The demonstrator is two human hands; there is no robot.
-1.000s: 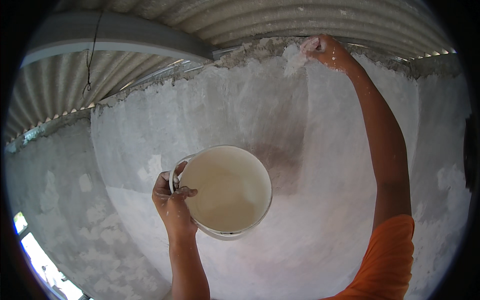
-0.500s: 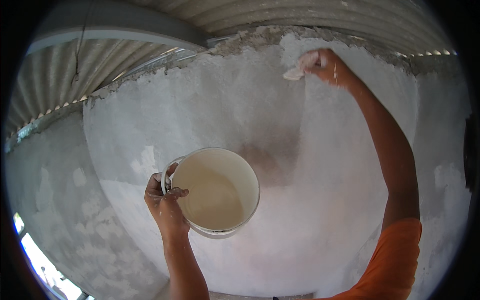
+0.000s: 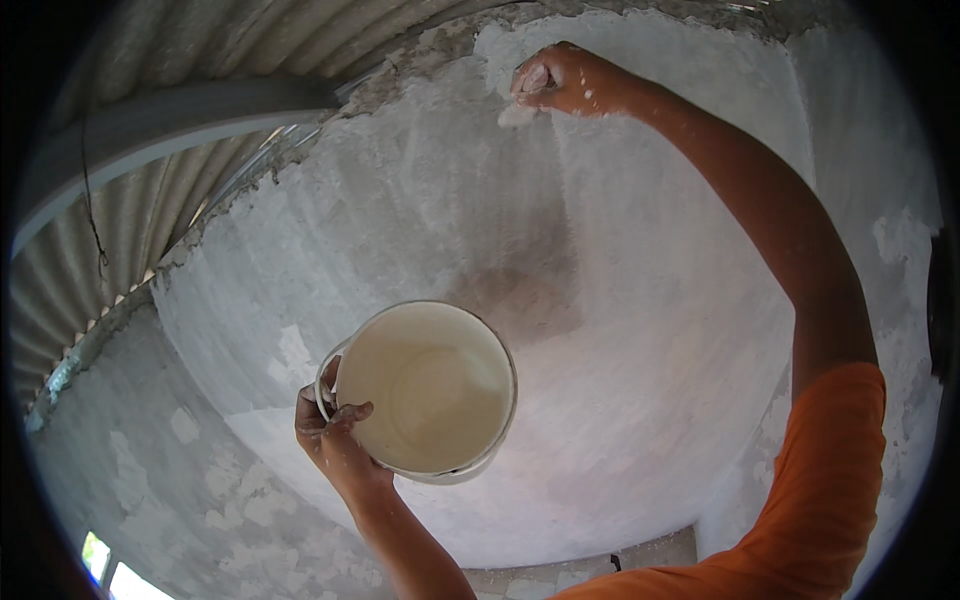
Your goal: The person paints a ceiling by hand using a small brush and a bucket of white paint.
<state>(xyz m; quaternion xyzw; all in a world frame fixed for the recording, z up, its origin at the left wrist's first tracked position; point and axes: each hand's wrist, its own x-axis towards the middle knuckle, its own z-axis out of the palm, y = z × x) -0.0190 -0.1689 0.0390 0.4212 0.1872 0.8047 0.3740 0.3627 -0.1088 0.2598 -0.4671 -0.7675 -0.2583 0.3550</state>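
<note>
My left hand [image 3: 330,430] is closed on the rim and handle of a white bucket [image 3: 420,385] held at chest height, its inside coated with pale liquid. My right hand [image 3: 565,80], speckled with white, is raised high against the plastered wall [image 3: 660,280] near its rough top edge, closed on a small white-coated pad [image 3: 518,114]; whether that is a sponge or a cloth I cannot tell. Around that hand the wall shows fresh white patches, and a darker damp-looking area lies below it.
A corrugated roof [image 3: 230,50] rests above a grey beam [image 3: 190,135], with a wire [image 3: 95,225] hanging at the left. A patchy grey side wall [image 3: 170,450] has a bright opening [image 3: 130,585] low down. A dark object [image 3: 937,300] stands at the far right.
The view has tilted, with the roof line now sloping. My right hand has moved down from the wall's top edge and leftward in view, still holding the pad. The bucket stays in my left hand.
</note>
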